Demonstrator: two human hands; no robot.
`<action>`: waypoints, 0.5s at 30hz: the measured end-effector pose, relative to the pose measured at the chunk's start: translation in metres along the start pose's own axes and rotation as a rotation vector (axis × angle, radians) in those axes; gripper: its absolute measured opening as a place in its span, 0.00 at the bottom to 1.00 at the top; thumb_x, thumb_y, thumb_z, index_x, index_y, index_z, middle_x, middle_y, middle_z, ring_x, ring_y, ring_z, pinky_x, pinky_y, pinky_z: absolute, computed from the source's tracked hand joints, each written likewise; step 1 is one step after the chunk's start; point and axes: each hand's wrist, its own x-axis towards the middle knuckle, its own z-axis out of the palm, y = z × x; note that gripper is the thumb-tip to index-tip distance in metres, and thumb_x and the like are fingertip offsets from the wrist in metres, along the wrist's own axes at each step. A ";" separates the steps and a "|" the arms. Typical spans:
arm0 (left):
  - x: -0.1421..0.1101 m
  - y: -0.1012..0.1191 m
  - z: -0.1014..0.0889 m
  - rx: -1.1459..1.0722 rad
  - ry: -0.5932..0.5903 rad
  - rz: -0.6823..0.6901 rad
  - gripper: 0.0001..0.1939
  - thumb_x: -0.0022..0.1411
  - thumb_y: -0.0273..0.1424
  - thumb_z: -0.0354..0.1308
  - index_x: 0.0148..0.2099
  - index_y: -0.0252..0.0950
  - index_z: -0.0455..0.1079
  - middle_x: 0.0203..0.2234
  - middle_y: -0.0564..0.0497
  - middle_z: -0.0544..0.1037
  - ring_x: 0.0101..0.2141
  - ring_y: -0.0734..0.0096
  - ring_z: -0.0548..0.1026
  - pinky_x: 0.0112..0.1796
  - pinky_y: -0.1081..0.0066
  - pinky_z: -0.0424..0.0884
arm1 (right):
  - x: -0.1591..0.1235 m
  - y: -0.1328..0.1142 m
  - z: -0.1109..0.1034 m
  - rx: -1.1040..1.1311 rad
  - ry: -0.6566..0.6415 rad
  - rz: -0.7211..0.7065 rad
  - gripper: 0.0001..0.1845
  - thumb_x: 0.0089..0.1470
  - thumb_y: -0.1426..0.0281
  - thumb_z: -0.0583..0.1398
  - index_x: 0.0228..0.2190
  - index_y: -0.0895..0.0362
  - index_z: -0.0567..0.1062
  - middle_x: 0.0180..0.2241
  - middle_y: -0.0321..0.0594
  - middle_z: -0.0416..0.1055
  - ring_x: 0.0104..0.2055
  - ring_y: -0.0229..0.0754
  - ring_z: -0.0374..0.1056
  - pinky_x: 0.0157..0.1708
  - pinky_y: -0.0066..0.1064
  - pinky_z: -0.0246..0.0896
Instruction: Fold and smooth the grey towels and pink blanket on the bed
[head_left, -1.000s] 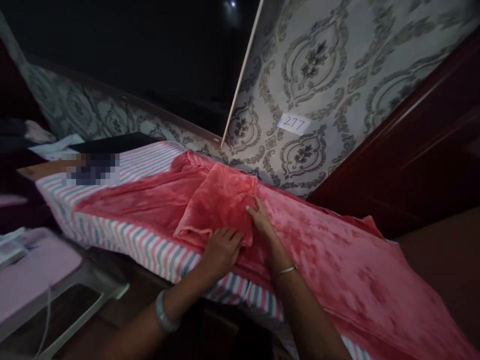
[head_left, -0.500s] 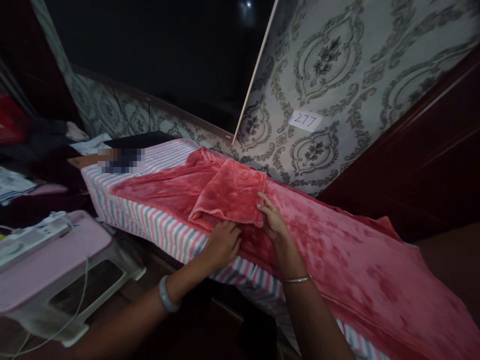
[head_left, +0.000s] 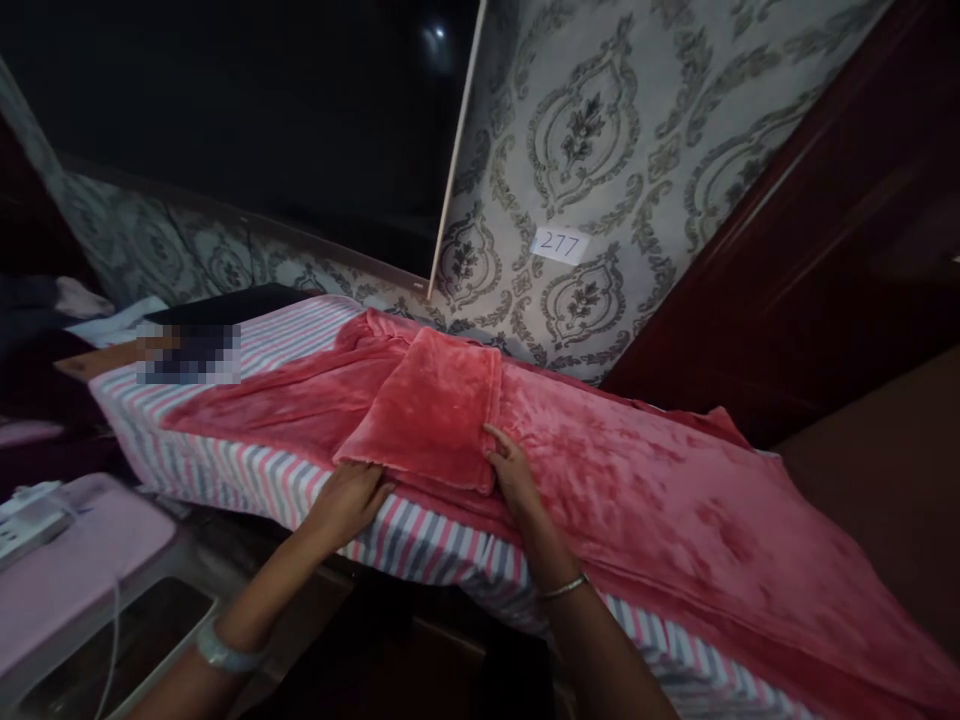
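Observation:
A plush red blanket (head_left: pixel 637 490) lies spread over a striped pink, white and grey padded board (head_left: pixel 420 535). One part of it is folded back into a flat flap (head_left: pixel 427 410) near the middle. My left hand (head_left: pixel 346 502) rests at the flap's near left corner, fingers together on the cloth edge. My right hand (head_left: pixel 514 470) presses on the flap's near right corner, fingers stretched along the fabric. Both wrists carry bangles.
Patterned grey wallpaper (head_left: pixel 600 150) with a paper label "277" (head_left: pixel 560 244) stands behind the board. A dark wooden door (head_left: pixel 825 250) is at right. A pink stool (head_left: pixel 67 570) with a white power strip (head_left: pixel 26 515) sits at lower left. Dark clothes lie at the board's far end.
My left hand slid leftward along the flap's near edge, and my right hand shifted down to its right corner. The flap now lies flatter and squarer.

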 end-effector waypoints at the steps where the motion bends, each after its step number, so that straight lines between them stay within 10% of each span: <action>1: -0.002 0.000 -0.001 -0.031 0.038 0.034 0.20 0.71 0.41 0.46 0.37 0.38 0.76 0.33 0.44 0.83 0.35 0.59 0.81 0.41 0.62 0.78 | 0.000 0.000 0.001 0.005 0.004 -0.006 0.30 0.44 0.66 0.63 0.53 0.50 0.79 0.51 0.39 0.79 0.47 0.46 0.75 0.51 0.42 0.73; 9: 0.013 0.018 -0.036 -0.287 0.402 -0.015 0.15 0.69 0.39 0.52 0.42 0.38 0.78 0.34 0.49 0.84 0.34 0.66 0.82 0.39 0.70 0.78 | 0.000 -0.004 0.007 -0.101 0.051 -0.066 0.27 0.48 0.66 0.64 0.52 0.51 0.80 0.52 0.40 0.78 0.52 0.48 0.74 0.56 0.44 0.69; 15: 0.091 0.033 -0.044 -0.238 0.201 0.096 0.20 0.70 0.39 0.47 0.46 0.36 0.78 0.40 0.46 0.85 0.41 0.60 0.82 0.45 0.63 0.78 | -0.004 -0.007 0.014 -0.137 0.097 -0.144 0.28 0.46 0.70 0.62 0.51 0.51 0.80 0.53 0.40 0.79 0.54 0.48 0.73 0.60 0.44 0.65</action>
